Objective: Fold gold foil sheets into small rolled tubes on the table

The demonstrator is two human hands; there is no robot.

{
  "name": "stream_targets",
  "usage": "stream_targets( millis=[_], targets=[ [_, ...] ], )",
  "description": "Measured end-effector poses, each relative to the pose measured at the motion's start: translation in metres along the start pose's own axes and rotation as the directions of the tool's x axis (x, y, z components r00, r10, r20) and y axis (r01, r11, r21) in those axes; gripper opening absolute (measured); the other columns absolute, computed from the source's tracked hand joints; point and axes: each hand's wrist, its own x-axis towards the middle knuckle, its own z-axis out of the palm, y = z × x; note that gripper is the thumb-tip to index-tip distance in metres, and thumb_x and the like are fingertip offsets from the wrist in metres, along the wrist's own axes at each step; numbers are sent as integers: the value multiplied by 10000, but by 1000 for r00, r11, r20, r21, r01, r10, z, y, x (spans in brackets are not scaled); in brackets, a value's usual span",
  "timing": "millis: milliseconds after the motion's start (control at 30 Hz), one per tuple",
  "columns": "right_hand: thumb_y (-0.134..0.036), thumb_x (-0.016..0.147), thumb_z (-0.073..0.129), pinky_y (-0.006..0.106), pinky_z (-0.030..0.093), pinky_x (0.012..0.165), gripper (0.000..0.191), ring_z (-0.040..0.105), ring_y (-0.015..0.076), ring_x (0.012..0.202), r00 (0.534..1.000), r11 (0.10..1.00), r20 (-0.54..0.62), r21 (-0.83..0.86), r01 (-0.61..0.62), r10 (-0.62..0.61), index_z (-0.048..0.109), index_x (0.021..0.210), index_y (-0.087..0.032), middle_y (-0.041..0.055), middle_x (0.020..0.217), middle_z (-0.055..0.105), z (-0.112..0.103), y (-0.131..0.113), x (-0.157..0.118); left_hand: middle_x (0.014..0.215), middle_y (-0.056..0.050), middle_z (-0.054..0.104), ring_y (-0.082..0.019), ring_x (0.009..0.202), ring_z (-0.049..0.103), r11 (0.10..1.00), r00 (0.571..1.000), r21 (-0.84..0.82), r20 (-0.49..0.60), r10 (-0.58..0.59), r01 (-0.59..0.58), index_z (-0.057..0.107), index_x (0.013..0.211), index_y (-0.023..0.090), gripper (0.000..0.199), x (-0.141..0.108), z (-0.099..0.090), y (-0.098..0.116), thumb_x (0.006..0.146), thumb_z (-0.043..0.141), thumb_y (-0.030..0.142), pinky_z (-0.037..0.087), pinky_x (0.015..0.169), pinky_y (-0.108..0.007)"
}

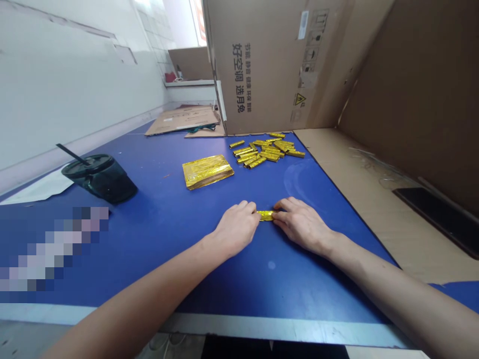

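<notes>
Between my two hands, flat near the middle of the blue table, lies a narrow folded strip of gold foil (266,216). My left hand (239,227) is closed on its left end, fingers curled and pressed together. At the right end, my right hand (299,223) pinches it with thumb and fingertips. Both ends of the strip are hidden under the fingers. Beyond my left hand sits a flat stack of gold foil sheets (207,171). Farther back, several folded gold foil strips (269,150) lie in a loose pile.
A dark cup with a straw (101,177) stands at the left on the blue table (179,214). A big cardboard box (269,65) rises behind the pile. Cardboard (359,199) covers the right side, with a dark phone-like slab (441,214) on it. Flat cardboard (183,121) lies at the back.
</notes>
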Motion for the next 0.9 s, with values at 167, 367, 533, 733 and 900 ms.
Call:
stream_targets(
  millis=[167, 367, 533, 733, 900],
  targets=[
    [-205, 869, 353, 279, 393, 693, 272, 487, 168, 758, 1000, 1000, -11, -2, -20, 20, 623, 872, -177, 73, 837, 584, 6, -1, 1, 827, -60, 531, -183, 786, 467, 999, 1000, -32, -1, -7, 7, 592, 859, 147, 206, 0, -1, -1, 846, 391, 188, 408, 698, -300],
    [-175, 852, 369, 256, 415, 707, 231, 554, 155, 782, 985, 963, -87, 239, -124, 148, 586, 933, -176, 49, 835, 633, 10, -2, 3, 832, -41, 556, -173, 829, 489, 983, 994, -173, -76, -73, 59, 582, 948, 176, 222, 0, 4, -6, 848, 384, 188, 411, 761, -295],
    [-171, 830, 383, 250, 437, 664, 227, 596, 145, 728, 953, 862, -55, 443, -245, 299, 585, 933, -188, 22, 825, 658, 9, 1, 3, 909, -21, 590, -130, 847, 536, 854, 970, -499, -99, -223, 146, 552, 1000, 181, 218, 2, 7, -5, 841, 403, 185, 421, 768, -246],
    [-211, 842, 392, 278, 428, 739, 227, 567, 162, 829, 959, 942, -159, 280, -185, 236, 599, 929, -186, 56, 902, 635, 7, -1, 2, 852, -4, 614, -141, 794, 558, 820, 958, -525, -33, -286, 227, 579, 852, 182, 148, 4, 9, -5, 814, 436, 201, 430, 722, -264],
    [-220, 855, 379, 299, 406, 829, 250, 569, 164, 911, 995, 972, -90, 234, -17, 39, 607, 951, -184, 61, 993, 641, 3, -12, -1, 830, -17, 593, -147, 794, 553, 871, 956, -408, 11, -294, 273, 587, 845, 189, 165, 3, 10, -7, 823, 427, 222, 424, 721, -272]
  ],
)
